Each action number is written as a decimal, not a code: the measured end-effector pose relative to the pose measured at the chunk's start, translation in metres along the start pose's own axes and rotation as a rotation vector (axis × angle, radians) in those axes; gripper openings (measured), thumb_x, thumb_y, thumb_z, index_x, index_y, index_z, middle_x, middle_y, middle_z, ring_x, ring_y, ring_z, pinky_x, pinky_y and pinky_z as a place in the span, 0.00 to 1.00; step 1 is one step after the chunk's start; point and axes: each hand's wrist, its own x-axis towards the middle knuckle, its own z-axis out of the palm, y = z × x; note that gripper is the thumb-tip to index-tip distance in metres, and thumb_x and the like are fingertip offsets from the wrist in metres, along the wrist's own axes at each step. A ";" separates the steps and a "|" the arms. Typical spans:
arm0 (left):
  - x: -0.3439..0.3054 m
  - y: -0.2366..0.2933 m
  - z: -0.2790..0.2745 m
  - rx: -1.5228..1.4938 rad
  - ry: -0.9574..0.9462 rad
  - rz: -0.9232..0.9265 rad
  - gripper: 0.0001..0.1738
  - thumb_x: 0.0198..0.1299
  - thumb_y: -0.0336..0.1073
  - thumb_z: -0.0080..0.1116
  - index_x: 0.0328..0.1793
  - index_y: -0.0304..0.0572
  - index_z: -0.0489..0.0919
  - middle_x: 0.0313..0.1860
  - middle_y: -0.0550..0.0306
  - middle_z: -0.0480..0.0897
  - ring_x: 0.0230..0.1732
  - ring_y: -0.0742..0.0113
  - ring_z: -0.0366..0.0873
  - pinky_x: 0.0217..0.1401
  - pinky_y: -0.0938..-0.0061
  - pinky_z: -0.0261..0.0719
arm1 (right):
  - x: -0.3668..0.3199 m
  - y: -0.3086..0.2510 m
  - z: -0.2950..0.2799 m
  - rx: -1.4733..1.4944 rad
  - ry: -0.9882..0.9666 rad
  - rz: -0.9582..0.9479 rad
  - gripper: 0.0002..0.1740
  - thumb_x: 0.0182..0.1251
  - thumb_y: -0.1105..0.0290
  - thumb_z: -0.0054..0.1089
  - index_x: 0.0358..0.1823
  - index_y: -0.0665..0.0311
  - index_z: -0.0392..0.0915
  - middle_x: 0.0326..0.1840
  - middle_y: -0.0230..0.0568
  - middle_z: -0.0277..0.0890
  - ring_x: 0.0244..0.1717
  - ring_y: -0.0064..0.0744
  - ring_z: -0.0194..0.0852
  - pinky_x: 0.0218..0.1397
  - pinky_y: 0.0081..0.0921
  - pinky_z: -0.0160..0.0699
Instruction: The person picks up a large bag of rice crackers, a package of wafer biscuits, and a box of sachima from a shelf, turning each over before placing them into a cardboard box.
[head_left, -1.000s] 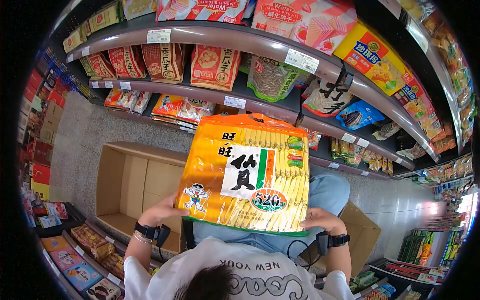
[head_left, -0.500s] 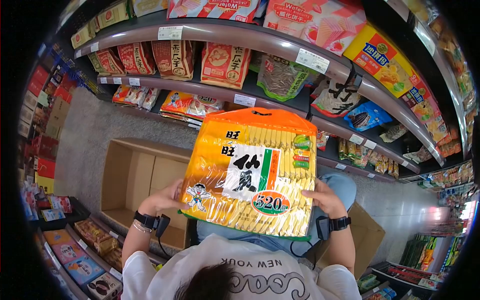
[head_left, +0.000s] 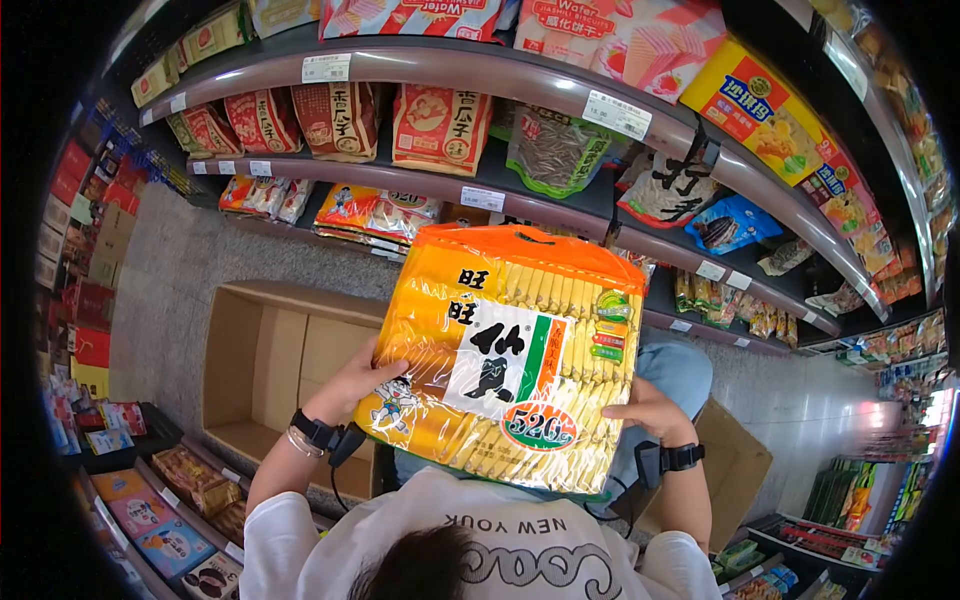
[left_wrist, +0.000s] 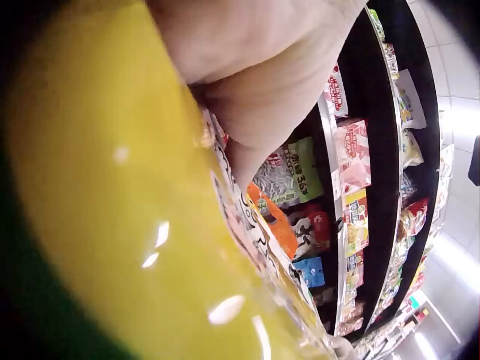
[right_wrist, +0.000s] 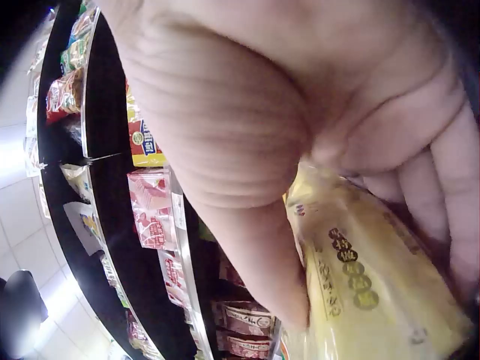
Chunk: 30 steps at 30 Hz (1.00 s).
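A large flat bag of rice crackers (head_left: 505, 360) fills the middle of the head view, held up at a slant with its orange top edge toward the shelves. Its skin is glossy, crinkled plastic catching glare, with rows of slim yellow-wrapped sticks showing through and a white label panel across the front. The left hand (head_left: 365, 385) grasps the bag's lower left edge, lapping onto the front near a printed cartoon figure. The left wrist view shows the thumb pressed on slick yellow film. The right hand (head_left: 650, 410) grips the lower right edge — in the right wrist view thumb and fingers close round the film. At centre left an open-topped cardboard box (head_left: 270, 350), matte brown and square-cornered, stands on the speckled stone floor (head_left: 170, 270), its right wall just beside the bag's left edge. A second carton (head_left: 735, 460) sits at lower right, behind the right wrist. Across the top curve dark shelves with rounded grey lips (head_left: 480, 75) bearing white price tags; seed packets (head_left: 440, 125) stand packed side by side. Only a narrow gap separates the bag's top edge from the nearest shelf lip, while a broad band of floor shows in the upper left, between box and lowest shelf.
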 end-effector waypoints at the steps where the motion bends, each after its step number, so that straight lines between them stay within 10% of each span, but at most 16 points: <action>1: 0.001 -0.002 0.000 -0.010 -0.004 0.017 0.31 0.62 0.34 0.61 0.68 0.35 0.61 0.57 0.55 0.76 0.54 0.71 0.76 0.57 0.74 0.76 | 0.001 0.002 -0.002 -0.002 0.013 -0.008 0.39 0.53 0.74 0.69 0.67 0.66 0.61 0.60 0.39 0.73 0.57 0.27 0.74 0.53 0.26 0.80; 15: -0.017 0.018 0.002 -0.328 0.043 -0.094 0.25 0.65 0.32 0.52 0.67 0.37 0.62 0.59 0.52 0.75 0.58 0.64 0.75 0.60 0.70 0.75 | 0.015 0.000 -0.013 0.105 0.036 -0.212 0.42 0.52 0.77 0.71 0.68 0.68 0.57 0.62 0.39 0.70 0.62 0.29 0.68 0.66 0.28 0.66; 30: -0.036 0.052 0.034 -0.370 0.224 0.385 0.19 0.68 0.30 0.49 0.65 0.38 0.65 0.59 0.55 0.75 0.60 0.69 0.73 0.63 0.73 0.71 | -0.007 -0.023 0.010 0.135 0.223 -0.546 0.43 0.51 0.80 0.70 0.68 0.68 0.57 0.65 0.40 0.66 0.66 0.31 0.64 0.69 0.31 0.62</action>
